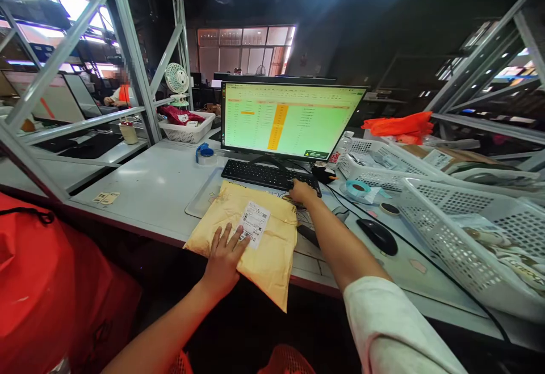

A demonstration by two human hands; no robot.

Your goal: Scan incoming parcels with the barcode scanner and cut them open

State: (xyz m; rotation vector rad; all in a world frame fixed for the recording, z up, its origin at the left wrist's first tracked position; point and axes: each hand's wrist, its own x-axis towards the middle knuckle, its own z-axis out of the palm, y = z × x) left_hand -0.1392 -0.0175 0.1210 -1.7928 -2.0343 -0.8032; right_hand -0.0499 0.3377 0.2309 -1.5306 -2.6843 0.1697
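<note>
A yellow padded mailer (272, 255) with a white printed label (254, 223) lies tilted at the desk's front edge, its lower corner jutting past it. My left hand (223, 260) rests flat on the mailer, fingers spread, the tips reaching the label's lower part. Beyond the mailer is a black keyboard (251, 175). My right hand (301, 192) is over the keyboard's right part, one finger stretched toward the keys and the others partly hidden. No object shows in it. Behind the keyboard stands a lit monitor (285, 118) with a spreadsheet on screen.
White plastic baskets (451, 243) line the right side, near a black mouse (377, 236) and its cable. Blue tape (206, 154) sits left of the monitor. Metal frame posts (131, 50) rise at the left, above a red bag (55, 289). A person (123, 93) is far left.
</note>
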